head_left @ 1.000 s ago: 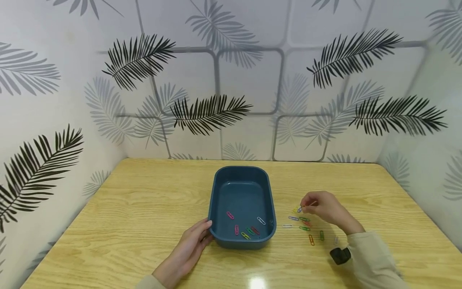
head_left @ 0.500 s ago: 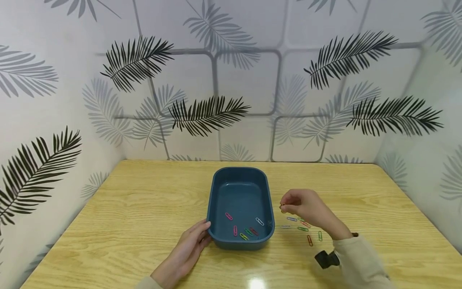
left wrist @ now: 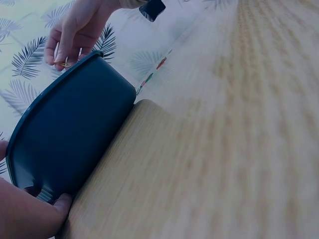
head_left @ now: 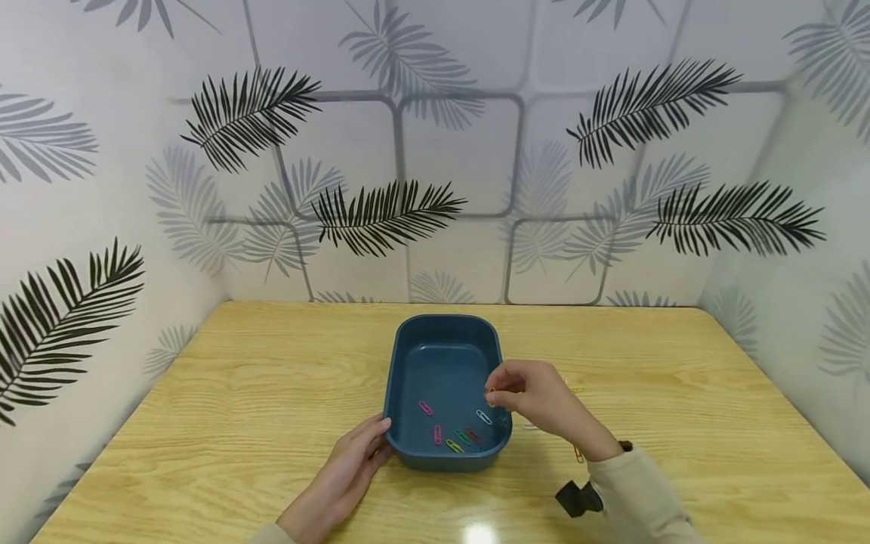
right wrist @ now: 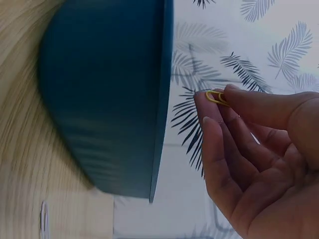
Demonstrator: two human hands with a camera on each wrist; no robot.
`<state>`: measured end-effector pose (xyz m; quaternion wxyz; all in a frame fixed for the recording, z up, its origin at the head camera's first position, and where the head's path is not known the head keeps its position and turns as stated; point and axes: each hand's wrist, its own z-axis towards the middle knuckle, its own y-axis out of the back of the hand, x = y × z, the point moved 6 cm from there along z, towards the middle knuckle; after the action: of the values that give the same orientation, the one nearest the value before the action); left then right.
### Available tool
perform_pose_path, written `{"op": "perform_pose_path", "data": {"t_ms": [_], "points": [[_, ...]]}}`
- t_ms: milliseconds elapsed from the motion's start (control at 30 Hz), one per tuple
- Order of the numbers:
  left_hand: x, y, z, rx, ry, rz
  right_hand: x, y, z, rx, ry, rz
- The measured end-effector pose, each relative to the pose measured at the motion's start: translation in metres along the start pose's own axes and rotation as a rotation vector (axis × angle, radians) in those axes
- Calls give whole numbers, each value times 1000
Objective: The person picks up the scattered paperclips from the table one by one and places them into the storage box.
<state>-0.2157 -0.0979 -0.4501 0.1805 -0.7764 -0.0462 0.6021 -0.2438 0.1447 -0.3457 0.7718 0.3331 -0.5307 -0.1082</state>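
Pinching a yellow paperclip (right wrist: 215, 95), the right grip (head_left: 532, 391) hangs above the bin (head_left: 442, 370).

No legible text, labels, numbers or signs.

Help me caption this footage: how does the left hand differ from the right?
The left hand grips the tray; the right hand pinches a yellow clip. The left hand is at the tray's near-left corner; the right hand hovers near the tray's right side. Both come from beige sleeves.
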Motion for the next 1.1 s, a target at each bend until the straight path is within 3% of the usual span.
{"op": "perform_pose_path", "data": {"t_ms": [333, 1100], "points": [[-1, 1, 1, 2, -3, 0, 16, -20, 12, 69, 32, 21], [0, 0, 1, -3, -8, -8, 17, -22, 15, 93, 25, 45]]}}
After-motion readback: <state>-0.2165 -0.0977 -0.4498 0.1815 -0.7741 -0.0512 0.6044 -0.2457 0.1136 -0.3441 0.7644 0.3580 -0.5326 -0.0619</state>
